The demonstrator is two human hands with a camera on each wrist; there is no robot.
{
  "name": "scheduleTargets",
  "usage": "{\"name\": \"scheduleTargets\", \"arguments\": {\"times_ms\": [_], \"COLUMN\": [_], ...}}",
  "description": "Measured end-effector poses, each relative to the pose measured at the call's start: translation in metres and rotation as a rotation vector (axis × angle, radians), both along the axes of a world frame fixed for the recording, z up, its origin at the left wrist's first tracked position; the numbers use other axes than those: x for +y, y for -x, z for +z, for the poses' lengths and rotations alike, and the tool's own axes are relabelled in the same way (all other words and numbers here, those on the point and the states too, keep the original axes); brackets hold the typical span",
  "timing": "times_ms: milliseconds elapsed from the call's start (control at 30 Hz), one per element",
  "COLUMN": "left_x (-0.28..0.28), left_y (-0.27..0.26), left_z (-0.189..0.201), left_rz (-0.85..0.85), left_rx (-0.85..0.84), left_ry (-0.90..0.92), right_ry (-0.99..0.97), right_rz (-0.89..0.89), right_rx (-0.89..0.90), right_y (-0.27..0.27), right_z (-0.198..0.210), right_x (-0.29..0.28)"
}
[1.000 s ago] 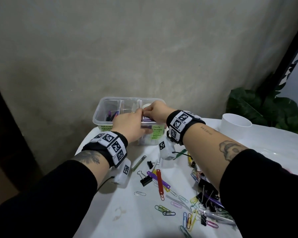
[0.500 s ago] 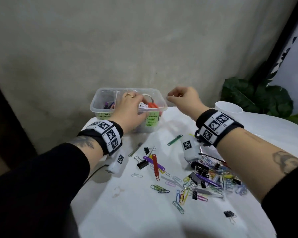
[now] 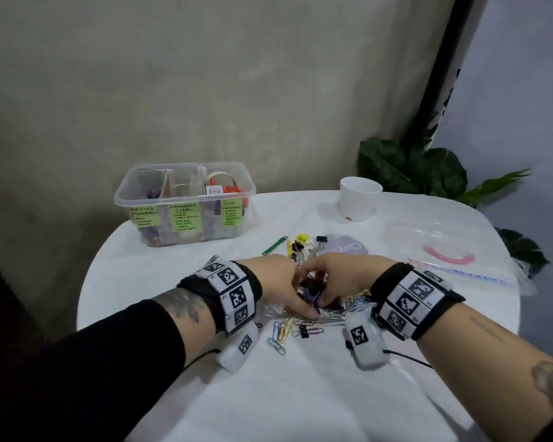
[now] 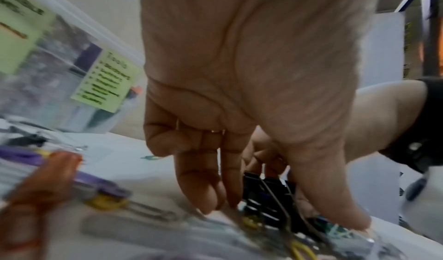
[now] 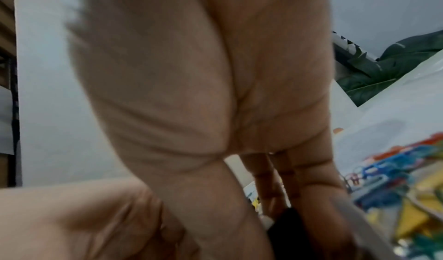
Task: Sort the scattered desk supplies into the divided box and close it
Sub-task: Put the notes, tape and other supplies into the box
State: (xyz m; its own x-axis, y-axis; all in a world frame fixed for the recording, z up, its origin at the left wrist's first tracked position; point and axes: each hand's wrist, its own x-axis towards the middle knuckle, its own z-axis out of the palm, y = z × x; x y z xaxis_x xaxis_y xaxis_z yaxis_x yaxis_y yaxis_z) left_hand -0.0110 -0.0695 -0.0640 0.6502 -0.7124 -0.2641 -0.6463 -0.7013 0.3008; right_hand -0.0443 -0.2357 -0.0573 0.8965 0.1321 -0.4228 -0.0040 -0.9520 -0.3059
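The clear divided box (image 3: 186, 202) with green labels stands open at the table's back left, with items in its compartments. A pile of coloured paper clips and black binder clips (image 3: 334, 311) lies mid-table. Both hands are down in that pile, touching each other. My left hand (image 3: 300, 298) sets straight fingers (image 4: 206, 184) and thumb on the pile on either side of black binder clips (image 4: 266, 192). My right hand (image 3: 324, 295) curls its fingers down, and in the blurred right wrist view it (image 5: 282, 226) pinches a dark binder clip (image 5: 290, 233).
Loose paper clips (image 3: 280, 334) lie near my left wrist. A green fastener (image 3: 273, 245) and more clips (image 3: 300, 242) sit between the pile and the box. A white cup (image 3: 359, 197) stands at the back. The clear lid with a pink handle (image 3: 449, 255) lies right. Plant leaves (image 3: 409, 167) are behind.
Both hands have left the box and come down and toward me into the pile of clips. The right hand left first; the left followed.
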Motion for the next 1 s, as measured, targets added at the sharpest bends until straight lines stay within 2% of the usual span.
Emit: {"name": "scheduleTargets", "arguments": {"times_ms": [100, 267, 400, 433, 533, 600, 633, 833, 933, 1000], "left_x": [-0.013, -0.008, 0.014, 0.021, 0.046, 0.060, 0.065, 0.087, 0.092, 0.094], "left_y": [0.006, 0.002, -0.013, -0.019, -0.037, -0.047, -0.050, -0.055, -0.056, -0.058], "left_z": [-0.001, -0.002, 0.008, 0.012, 0.019, 0.018, 0.017, 0.009, 0.004, 0.000], "left_rz": [-0.007, 0.088, 0.235, 0.282, 0.410, 0.447, 0.450, 0.490, 0.456, 0.447], "left_rx": [-0.028, 0.073, 0.050, 0.048, 0.053, 0.040, 0.025, -0.107, -0.039, 0.031], "left_ry": [0.018, 0.063, 0.240, 0.278, 0.307, 0.254, 0.216, 0.141, -0.017, -0.026], "right_ry": [-0.034, -0.311, -0.547, -0.549, -0.321, -0.233, -0.212, -0.198, -0.082, 0.023], "right_rz": [-0.067, -0.309, -0.544, -0.559, -0.452, -0.378, -0.358, -0.370, -0.340, -0.283], "right_rx": [-0.110, -0.205, -0.295, -0.306, -0.252, -0.139, -0.136, -0.495, -0.395, -0.290], "right_y": [0.007, 0.011, 0.011, 0.011, 0.009, 0.006, 0.001, -0.060, -0.083, -0.092], "right_z": [-0.005, -0.008, -0.009, -0.009, -0.008, -0.002, 0.002, 0.022, 0.015, 0.012], "right_x": [0.003, -0.001, -0.012, -0.015, -0.023, -0.022, -0.022, -0.013, -0.012, -0.009]}}
